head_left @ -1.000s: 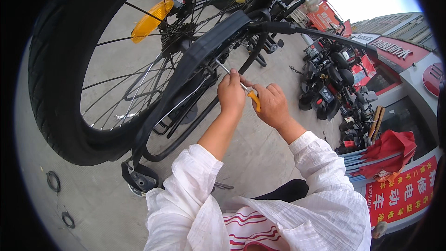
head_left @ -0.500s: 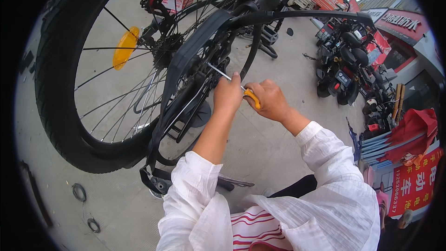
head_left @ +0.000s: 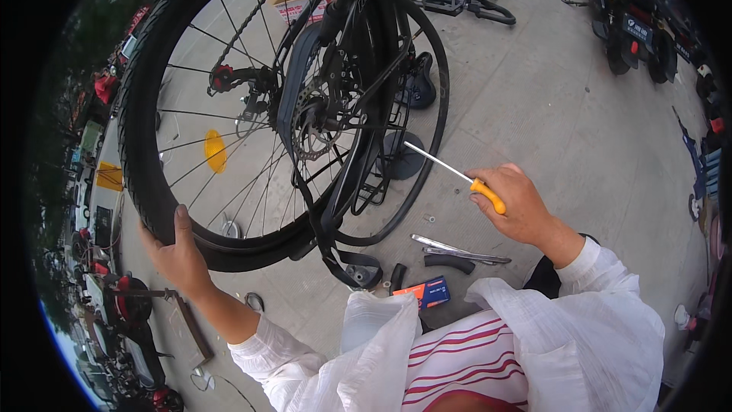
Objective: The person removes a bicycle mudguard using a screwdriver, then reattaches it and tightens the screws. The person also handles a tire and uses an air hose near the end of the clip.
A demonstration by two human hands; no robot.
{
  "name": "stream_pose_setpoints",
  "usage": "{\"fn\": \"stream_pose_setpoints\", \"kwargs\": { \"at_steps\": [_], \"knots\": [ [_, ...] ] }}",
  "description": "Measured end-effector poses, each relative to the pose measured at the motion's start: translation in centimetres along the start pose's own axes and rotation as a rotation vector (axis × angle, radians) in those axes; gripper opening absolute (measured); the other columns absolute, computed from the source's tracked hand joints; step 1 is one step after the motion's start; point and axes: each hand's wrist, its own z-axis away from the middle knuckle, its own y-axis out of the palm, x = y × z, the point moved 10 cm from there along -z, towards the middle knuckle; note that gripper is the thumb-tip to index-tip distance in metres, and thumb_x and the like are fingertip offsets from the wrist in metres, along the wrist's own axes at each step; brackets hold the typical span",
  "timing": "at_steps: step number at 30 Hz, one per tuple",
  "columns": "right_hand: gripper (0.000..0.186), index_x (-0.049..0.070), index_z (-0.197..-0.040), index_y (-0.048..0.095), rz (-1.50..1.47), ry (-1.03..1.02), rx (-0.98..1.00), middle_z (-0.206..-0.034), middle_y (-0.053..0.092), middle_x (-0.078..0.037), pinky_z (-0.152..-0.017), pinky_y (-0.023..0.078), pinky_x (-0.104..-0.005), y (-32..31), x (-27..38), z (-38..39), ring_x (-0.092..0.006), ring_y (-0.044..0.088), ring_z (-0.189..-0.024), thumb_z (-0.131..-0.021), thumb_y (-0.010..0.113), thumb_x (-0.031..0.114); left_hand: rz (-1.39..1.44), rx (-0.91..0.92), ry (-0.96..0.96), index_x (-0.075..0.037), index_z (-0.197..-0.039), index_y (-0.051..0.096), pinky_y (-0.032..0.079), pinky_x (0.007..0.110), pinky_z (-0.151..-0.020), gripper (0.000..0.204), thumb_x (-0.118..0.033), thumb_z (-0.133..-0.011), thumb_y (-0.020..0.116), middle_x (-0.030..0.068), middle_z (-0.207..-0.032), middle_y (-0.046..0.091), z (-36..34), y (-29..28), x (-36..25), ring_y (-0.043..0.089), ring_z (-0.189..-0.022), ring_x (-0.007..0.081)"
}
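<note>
A bicycle wheel with a black tyre [head_left: 143, 160] fills the left half of the view, its spokes carrying an orange reflector [head_left: 216, 151]. My left hand [head_left: 179, 256] grips the tyre's lower left, thumb on the inner side and fingers partly hidden behind. My right hand [head_left: 509, 200] is closed round the yellow handle of a screwdriver [head_left: 435, 157], whose shaft points up and left, its tip near a black rubber loop [head_left: 444, 99]. By the hub sits a disc brake rotor [head_left: 311, 124]. A flattened black rubber band [head_left: 293, 84] hangs over the hub area and runs down to the ground.
Metal levers [head_left: 457, 250], a short black hose piece [head_left: 450, 262] and a blue-orange box [head_left: 428, 291] lie close to my body. An open carton [head_left: 297, 0] stands behind the wheel. Parked motorbikes [head_left: 640, 27] line the far right; more vehicles stand at left.
My left hand has left the screwdriver's shaft and moved left to the tyre. My right hand has drawn back to the right with the screwdriver. The whole view has shifted.
</note>
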Motion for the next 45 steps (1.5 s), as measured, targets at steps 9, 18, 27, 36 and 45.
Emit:
{"fn": "stream_pose_setpoints", "kwargs": {
  "at_steps": [9, 18, 27, 36, 45],
  "knots": [
    [0.029, 0.003, -0.115, 0.058, -0.188, 0.045, 0.052, -0.091, 0.067, -0.014, -0.082, 0.048, -0.0410, 0.5, -1.3, 1.8, -0.0315, 0.064, -0.083, -0.091, 0.065, 0.016, 0.232, 0.135, -0.181, 0.004, -0.116, 0.059, 0.047, 0.027, -0.082, 0.034, -0.009, -0.087, 0.072, 0.0069, -0.100, 0.065, 3.1, 1.4, 7.8, 0.059, -0.087, 0.0142],
    [0.030, 0.002, -0.116, 0.058, -0.186, 0.065, 0.081, -0.093, 0.067, -0.016, -0.083, 0.048, -0.0437, 0.4, -2.4, 2.5, -0.0342, 0.065, -0.087, -0.091, 0.064, 0.018, 0.232, 0.108, -0.189, 0.005, -0.116, 0.058, 0.046, 0.027, -0.083, 0.037, -0.014, -0.087, 0.072, 0.0072, -0.100, 0.064, 3.5, 1.9, 6.3, 0.058, -0.087, 0.0148],
    [0.028, 0.004, -0.114, 0.057, -0.180, 0.055, 0.136, -0.089, 0.066, -0.016, -0.079, 0.048, -0.0449, 0.8, -2.2, 2.6, -0.0358, 0.063, -0.083, -0.091, 0.064, 0.018, 0.107, 0.157, -0.072, 0.004, -0.112, 0.060, 0.047, 0.027, -0.076, 0.033, -0.015, -0.087, 0.071, 0.0063, -0.094, 0.065, -0.6, 2.0, 1.6, 0.059, -0.082, 0.0135],
    [0.028, 0.005, -0.115, 0.057, -0.206, 0.071, 0.162, -0.088, 0.066, -0.016, -0.076, 0.047, -0.0450, 0.7, -2.5, 2.9, -0.0356, 0.063, -0.082, -0.091, 0.063, 0.020, 0.155, 0.106, -0.078, 0.004, -0.115, 0.059, 0.047, 0.028, -0.080, 0.035, -0.014, -0.087, 0.070, 0.0070, -0.098, 0.065, 2.1, 1.7, 4.2, 0.059, -0.086, 0.0153],
    [0.028, 0.005, -0.113, 0.058, -0.209, 0.084, 0.180, -0.090, 0.066, -0.016, -0.075, 0.048, -0.0455, 1.0, -3.1, 3.0, -0.0364, 0.063, -0.082, -0.090, 0.065, 0.019, 0.080, 0.137, -0.053, 0.005, -0.115, 0.059, 0.046, 0.027, -0.080, 0.038, -0.018, -0.088, 0.071, 0.0065, -0.100, 0.065, -0.2, 1.8, 1.7, 0.059, -0.085, 0.0151]
  ]
}}
